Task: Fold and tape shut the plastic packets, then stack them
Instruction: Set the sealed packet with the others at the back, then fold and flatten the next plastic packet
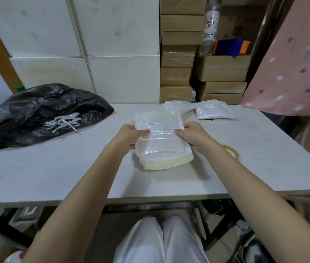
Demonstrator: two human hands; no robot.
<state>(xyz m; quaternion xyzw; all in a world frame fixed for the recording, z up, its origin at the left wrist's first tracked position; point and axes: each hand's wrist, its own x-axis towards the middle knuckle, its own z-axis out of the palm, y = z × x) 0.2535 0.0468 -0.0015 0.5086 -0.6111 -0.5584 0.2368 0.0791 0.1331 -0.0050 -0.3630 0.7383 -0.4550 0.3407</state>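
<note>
- White trousers [161, 242] fill my view's bottom, under the table [55, 168] edge.
- Left on the table I see a black bag [36, 111] with white paper strips [63, 121]; a tape roll [232, 151] peeks from behind my right forearm.
- Small packets [213, 112] lie at the far edge.
- My left hand [131, 134] and right hand [192, 136] grip the stacked packets [159, 137] mid-table, thumbs on top, fingers curled around the sides.
</note>
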